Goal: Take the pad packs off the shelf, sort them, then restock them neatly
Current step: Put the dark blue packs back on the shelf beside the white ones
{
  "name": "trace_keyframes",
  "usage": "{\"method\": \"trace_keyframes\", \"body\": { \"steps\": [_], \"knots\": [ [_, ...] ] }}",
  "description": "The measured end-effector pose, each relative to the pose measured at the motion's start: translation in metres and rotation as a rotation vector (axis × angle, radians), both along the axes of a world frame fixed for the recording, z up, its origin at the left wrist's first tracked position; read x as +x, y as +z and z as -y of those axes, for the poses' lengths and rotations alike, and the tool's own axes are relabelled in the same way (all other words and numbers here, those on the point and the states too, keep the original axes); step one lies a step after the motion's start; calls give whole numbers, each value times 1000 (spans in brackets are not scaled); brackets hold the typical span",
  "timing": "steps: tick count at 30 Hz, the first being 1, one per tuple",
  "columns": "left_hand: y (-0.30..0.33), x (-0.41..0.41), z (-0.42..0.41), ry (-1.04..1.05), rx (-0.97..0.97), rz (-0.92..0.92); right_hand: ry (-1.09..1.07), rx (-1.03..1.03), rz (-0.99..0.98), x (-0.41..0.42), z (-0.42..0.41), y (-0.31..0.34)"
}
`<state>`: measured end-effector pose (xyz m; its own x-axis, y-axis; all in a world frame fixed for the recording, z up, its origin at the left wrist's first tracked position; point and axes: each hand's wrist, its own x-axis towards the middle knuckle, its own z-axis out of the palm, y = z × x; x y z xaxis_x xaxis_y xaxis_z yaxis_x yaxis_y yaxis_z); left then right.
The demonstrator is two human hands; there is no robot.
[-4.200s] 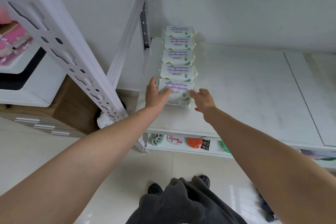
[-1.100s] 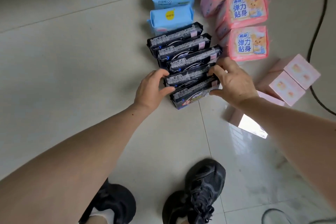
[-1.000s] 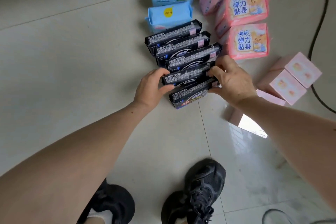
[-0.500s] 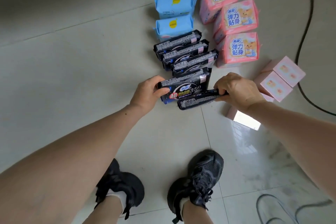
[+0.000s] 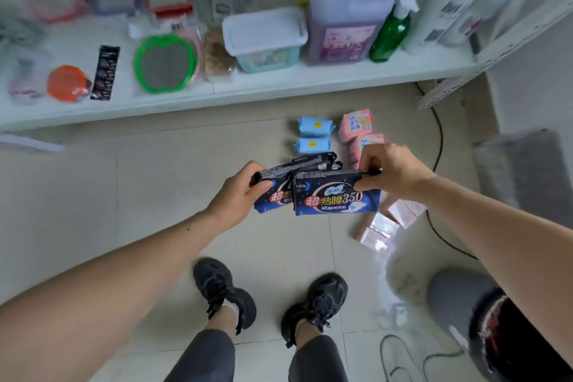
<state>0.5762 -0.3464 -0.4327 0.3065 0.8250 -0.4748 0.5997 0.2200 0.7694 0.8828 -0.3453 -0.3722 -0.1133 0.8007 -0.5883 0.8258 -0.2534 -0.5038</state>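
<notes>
- The person stands over the tiled floor (image 5: 155, 195), both arms out, each hand carrying one dark blue pad pack above it.
- The left hand (image 5: 238, 192) grips the left dark pack (image 5: 273, 186) at its left end: thumb on the printed front, fingers curled behind, clamped on its top corner.
- The right hand (image 5: 390, 170) pinches the right dark pack (image 5: 336, 195) at its upper right corner, thumb beneath on the front, fingers bent over the top seam.
- The right dark pack overlaps the front of the left one; both hang face-out, tops level.
- Just behind the held packs, more dark packs (image 5: 322, 161) stand in a row on the floor; how many I cannot tell.
- Beyond that row sit two light blue packs (image 5: 314, 135), and to the right of those the pink packs (image 5: 356, 127), partly hidden by the right hand.
- Small pale pink boxes (image 5: 390, 220) lie on the floor below the right hand.
- Further back, the low white shelf (image 5: 279, 84) carries a purple detergent jug (image 5: 347, 9), a green bottle (image 5: 390, 34) and a lidded tub (image 5: 263, 37).
- Black shoes (image 5: 269, 298) are planted nearest the viewer.
</notes>
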Motion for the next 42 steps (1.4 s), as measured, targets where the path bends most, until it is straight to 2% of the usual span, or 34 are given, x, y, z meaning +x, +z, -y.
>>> {"method": "trace_keyframes", "body": {
  "steps": [7, 11, 21, 26, 32, 36, 42],
  "knots": [
    [166, -34, -19, 61, 101, 87, -19, 90, -43, -28, -33, 161],
    [240, -58, -19, 136, 162, 123, 131, 99, -52, -60, -44, 242],
    [372, -163, -28, 275, 317, 190, 77, 203, -217, -173, -73, 360],
    [412, -230, -49, 347, 352, 207, 112, 310, -272, -244, -97, 395],
    [440, -284, -80, 469, 377, 309, 0, 243, -507, -325, -122, 420],
    [439, -313, -104, 568, 312, 397, -3, 201, -548, -360, -143, 426],
    [446, -340, -147, 606, 378, 432, 36, 176, -567, -392, -196, 430]
  ]
}}
